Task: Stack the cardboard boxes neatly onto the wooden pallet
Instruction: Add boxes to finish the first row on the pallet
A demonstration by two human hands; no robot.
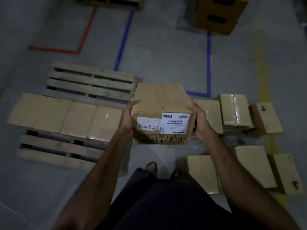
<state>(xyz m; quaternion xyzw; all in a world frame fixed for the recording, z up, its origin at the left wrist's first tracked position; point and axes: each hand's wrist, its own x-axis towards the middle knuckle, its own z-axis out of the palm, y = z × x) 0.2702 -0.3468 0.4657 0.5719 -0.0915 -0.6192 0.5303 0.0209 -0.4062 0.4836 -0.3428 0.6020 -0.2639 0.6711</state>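
Observation:
I hold a cardboard box point(162, 103) with white barcode labels in the air at the centre of the view. My left hand point(127, 118) grips its left side and my right hand point(200, 120) grips its right side, thumbs on the top edges. The wooden pallet point(89, 83) lies on the floor to the left. A row of several plain boxes point(66, 117) lies across the pallet's middle, just left of the held box.
Several loose boxes point(235, 112) sit on the floor to the right, with more point(255, 166) nearer at lower right. Stacked yellow-brown boxes point(217, 14) stand at the back right. Blue and red tape lines mark the grey floor. My sandalled feet point(152, 166) stand below the box.

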